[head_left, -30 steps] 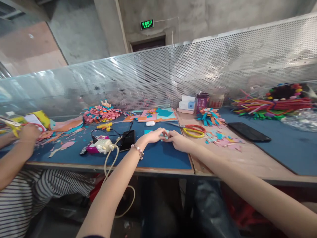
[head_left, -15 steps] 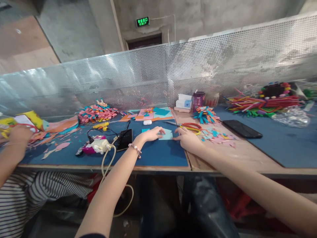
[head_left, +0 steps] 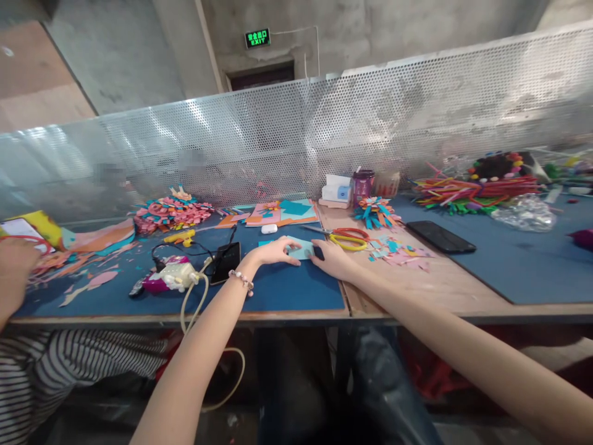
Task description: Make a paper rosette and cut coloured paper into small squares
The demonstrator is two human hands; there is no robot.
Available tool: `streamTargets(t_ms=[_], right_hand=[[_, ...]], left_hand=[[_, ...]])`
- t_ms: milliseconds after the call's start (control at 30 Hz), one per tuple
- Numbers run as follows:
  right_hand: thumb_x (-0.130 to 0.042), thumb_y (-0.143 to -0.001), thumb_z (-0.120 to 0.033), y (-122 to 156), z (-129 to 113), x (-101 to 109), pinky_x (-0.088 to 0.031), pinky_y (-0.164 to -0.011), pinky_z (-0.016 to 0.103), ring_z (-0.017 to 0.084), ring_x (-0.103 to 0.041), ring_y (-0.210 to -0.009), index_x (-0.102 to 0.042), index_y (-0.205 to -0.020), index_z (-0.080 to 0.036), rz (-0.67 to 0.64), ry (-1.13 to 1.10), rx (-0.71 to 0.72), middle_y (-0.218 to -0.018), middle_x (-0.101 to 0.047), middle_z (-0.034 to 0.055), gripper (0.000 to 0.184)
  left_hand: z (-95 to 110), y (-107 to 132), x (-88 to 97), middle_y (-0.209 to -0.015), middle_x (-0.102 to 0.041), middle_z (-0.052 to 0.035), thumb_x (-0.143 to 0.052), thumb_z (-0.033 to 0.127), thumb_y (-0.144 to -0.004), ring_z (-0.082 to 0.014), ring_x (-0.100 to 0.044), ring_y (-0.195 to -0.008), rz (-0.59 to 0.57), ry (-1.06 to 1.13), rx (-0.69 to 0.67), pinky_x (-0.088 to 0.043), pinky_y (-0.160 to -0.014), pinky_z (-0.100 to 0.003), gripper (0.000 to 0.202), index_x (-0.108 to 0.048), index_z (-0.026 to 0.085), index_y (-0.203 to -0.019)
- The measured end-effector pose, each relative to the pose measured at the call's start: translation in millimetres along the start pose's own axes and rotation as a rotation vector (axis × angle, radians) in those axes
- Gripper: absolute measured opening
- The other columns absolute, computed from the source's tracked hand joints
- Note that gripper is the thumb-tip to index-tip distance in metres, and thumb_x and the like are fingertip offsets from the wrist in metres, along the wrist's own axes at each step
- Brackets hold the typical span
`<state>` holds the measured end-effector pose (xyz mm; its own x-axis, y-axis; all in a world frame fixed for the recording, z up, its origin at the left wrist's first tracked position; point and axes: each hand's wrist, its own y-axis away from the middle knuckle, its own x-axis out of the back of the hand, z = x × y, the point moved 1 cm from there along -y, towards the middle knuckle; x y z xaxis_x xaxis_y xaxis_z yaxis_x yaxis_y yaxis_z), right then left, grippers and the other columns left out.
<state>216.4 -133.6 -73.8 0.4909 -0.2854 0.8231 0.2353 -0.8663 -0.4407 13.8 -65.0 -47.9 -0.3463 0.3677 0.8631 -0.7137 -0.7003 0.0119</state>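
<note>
Between my two hands is a sheet of light blue paper (head_left: pixel 302 249), low over the blue mat (head_left: pixel 306 290). My left hand (head_left: pixel 276 252) curls its thumb and fingers around the paper's left end. At the opposite end, the bent fingers of my right hand (head_left: pixel 332 259) grip the right edge. A dark patch shows by the right fingertips; I cannot make out what it is. A deeper blue piece of paper (head_left: pixel 265 243) lies partly hidden behind my left hand. Scissors (head_left: pixel 347 238) with red and yellow handles rest just beyond my right hand.
A black power bank-like block (head_left: pixel 225 262), cables and a power plug (head_left: pixel 178 277) lie left of my arm. Paper scraps (head_left: pixel 403 252) and a phone (head_left: pixel 440 237) are to the right. A purple cup (head_left: pixel 364 187) stands behind. At far left is another person's hand (head_left: pixel 16 269).
My right hand has moved left onto the paper's edge, and my left hand has closed in on the other end. The whole view has shifted slightly to the right.
</note>
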Motion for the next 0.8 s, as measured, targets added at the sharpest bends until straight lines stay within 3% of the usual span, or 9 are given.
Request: streamTargets(t_ms=[233,367,467,567,667,733,800], right_hand=[[-0.069,-0.072,-0.015,-6,13,-4,-0.043,-0.095,0.036,0.020,-0.059,-0.105,-0.043,-0.131,-0.016,0.033,-0.412,-0.016,-0.109,-0.064,0.0077,0.064],[-0.068,-0.072,-0.013,-17,12,-10,-0.052,-0.075,0.029,0.017,-0.064,-0.087,-0.044,-0.130,-0.014,0.026,-0.543,-0.123,-0.102,-0.065,0.0081,0.063],[-0.071,-0.068,-0.011,-31,12,-10,-0.050,-0.063,0.025,0.014,-0.064,-0.073,-0.048,-0.128,-0.012,0.018,-0.520,-0.200,-0.096,-0.067,0.0073,0.064],[-0.072,-0.068,-0.012,-48,15,-6,-0.048,-0.060,0.024,0.014,-0.063,-0.066,-0.059,-0.113,-0.010,0.040,-0.489,-0.215,-0.082,-0.068,0.0045,0.047],[-0.069,-0.072,-0.017,-59,15,-2,-0.046,-0.063,0.026,0.016,-0.061,-0.069,-0.065,-0.094,-0.011,0.151,-0.428,-0.222,-0.075,-0.067,0.0036,0.023],[-0.069,-0.074,-0.022,-60,12,0,-0.045,-0.067,0.027,0.017,-0.061,-0.072,-0.065,-0.083,-0.014,0.231,-0.391,-0.219,-0.075,-0.066,0.0037,0.012],[-0.066,-0.078,-0.026,-58,7,2,-0.044,-0.068,0.027,0.017,-0.060,-0.074,-0.064,-0.077,-0.016,0.299,-0.341,-0.183,-0.076,-0.066,0.0036,0.010]], left_hand=[[-3,-2,-1.7,-0.098,-0.050,-0.0044,-0.076,0.052,-0.059,-0.0156,-0.051,-0.078,0.052,0.075,0.000,-0.043,-0.072,-0.029,0.071,-0.056,0.018,-0.118],[-6,-5,-4.4,-0.091,-0.051,-0.0019,-0.078,0.049,-0.056,-0.0134,-0.050,-0.072,0.102,0.116,-0.026,-0.043,-0.067,-0.027,0.066,-0.058,0.018,-0.110],[-8,-8,-5.9,-0.096,-0.052,-0.0031,-0.080,0.047,-0.055,-0.0128,-0.049,-0.072,0.143,0.138,-0.057,-0.043,-0.067,-0.027,0.064,-0.059,0.018,-0.107],[-10,-9,-5.7,-0.098,-0.053,-0.0045,-0.079,0.045,-0.056,-0.0126,-0.049,-0.072,0.289,0.127,-0.037,-0.043,-0.068,-0.027,0.064,-0.058,0.016,-0.109],[-12,-10,-4.8,-0.100,-0.053,-0.0065,-0.075,0.046,-0.065,-0.0133,-0.051,-0.073,0.494,0.122,0.033,-0.044,-0.069,-0.028,0.061,-0.056,0.015,-0.113],[-12,-10,-5.6,-0.099,-0.054,-0.0067,-0.070,0.048,-0.070,-0.0136,-0.053,-0.074,0.515,0.183,0.049,-0.044,-0.069,-0.028,0.059,-0.054,0.016,-0.117],[-12,-13,-7.7,-0.092,-0.057,-0.0062,-0.064,0.052,-0.076,-0.0137,-0.057,-0.070,0.457,0.323,0.060,-0.044,-0.062,-0.026,0.056,-0.051,0.017,-0.118]])
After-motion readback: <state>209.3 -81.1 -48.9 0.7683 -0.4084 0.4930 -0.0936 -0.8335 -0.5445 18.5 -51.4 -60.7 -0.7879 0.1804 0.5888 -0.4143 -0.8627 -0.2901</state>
